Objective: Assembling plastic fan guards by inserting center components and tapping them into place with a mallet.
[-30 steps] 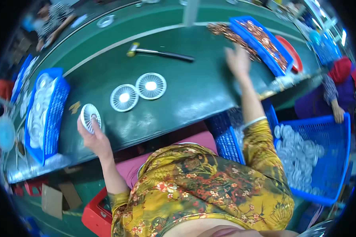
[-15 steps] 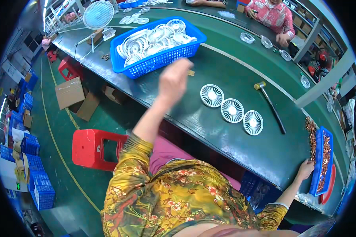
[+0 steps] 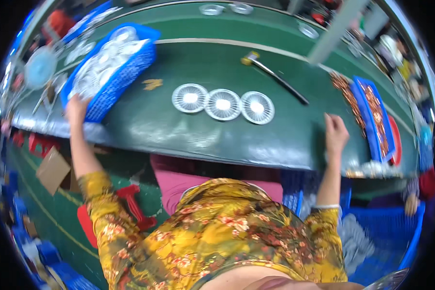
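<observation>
My left hand (image 3: 76,110) reaches over the near end of a blue plastic basket (image 3: 119,81) heaped with round white plastic grilles (image 3: 99,66). Its fingers are blurred against the rim and the grilles, so their grip cannot be made out. My right hand (image 3: 336,133) is above the green table at the right, fingers pinched together; whatever they may hold is hidden. Between the hands, three slotted round white grilles (image 3: 223,104) lie in a row, close together. Beyond them rests a hammer (image 3: 278,79) with a yellowish head and a dark handle.
At the right are a blue tray (image 3: 370,121) of copper-coloured pieces and a loose strip of such pieces (image 3: 348,99). Small tan pieces (image 3: 152,84) lie by the basket. A grey post (image 3: 337,33) rises at the far side. A red stool (image 3: 135,208) stands below the table's left.
My view has swung to the right. My left hand has moved to the basket's near end, and my right hand has come away from the copper pieces, back over the table.
</observation>
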The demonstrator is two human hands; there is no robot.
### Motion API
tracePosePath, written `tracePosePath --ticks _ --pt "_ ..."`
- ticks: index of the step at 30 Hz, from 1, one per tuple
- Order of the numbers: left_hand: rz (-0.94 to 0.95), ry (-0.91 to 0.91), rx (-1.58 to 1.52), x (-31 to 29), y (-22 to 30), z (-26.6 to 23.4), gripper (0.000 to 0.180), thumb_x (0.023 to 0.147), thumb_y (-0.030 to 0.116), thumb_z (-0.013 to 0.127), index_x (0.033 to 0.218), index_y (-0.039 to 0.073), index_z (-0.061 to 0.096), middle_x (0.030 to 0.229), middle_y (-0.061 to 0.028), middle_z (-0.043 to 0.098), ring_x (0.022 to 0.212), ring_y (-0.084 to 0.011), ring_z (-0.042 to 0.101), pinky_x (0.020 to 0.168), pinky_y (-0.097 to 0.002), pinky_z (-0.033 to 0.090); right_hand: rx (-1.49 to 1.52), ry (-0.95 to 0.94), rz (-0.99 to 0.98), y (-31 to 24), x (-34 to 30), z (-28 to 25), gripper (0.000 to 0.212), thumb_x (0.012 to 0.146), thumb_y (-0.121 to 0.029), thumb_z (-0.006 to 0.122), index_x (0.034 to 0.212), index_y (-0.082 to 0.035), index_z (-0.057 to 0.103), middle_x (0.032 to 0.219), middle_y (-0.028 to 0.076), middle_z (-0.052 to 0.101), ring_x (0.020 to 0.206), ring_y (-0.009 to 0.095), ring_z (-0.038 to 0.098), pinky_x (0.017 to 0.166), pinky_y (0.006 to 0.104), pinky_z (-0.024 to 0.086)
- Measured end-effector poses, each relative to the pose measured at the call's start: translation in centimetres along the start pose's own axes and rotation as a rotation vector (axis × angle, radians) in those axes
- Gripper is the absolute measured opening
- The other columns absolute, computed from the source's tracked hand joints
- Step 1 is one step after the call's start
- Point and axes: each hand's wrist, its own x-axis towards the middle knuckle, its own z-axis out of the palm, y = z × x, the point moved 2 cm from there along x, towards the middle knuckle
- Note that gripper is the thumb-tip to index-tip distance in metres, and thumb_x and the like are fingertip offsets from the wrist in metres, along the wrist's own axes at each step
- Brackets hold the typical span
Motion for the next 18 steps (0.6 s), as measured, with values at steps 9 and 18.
tracePosePath --ticks 9,18 --pt "0.514 0.643 -0.78 -19.0 21.2 -5.7 0.018 0.086 0.009 0.066 0.1 -0.002 0.064 0.088 -0.0125 0.066 0.076 -0.0199 0.061 0.068 -0.0317 0.049 0.492 0.065 -0.313 -11.1 -5.6 1.1 0.008 0.078 -0.004 0.071 0.083 -0.002 0.064 0.076 0.006 0.063 0.064 0.013 0.057 0.057 0.024 0.046" --pt "0.088 -0.485 -1.859 -30.5 33.7 -5.0 0.026 0.101 0.025 0.043 0.096 0.002 0.053 0.084 0.0016 0.052 0.078 -0.0058 0.045 0.071 -0.0222 0.04 0.416 0.078 -0.85 -17.1 -8.4 2.2 0.023 0.063 -0.004 0.078 0.082 -0.007 0.065 0.078 0.004 0.06 0.066 0.021 0.059 0.058 0.0308 0.048"
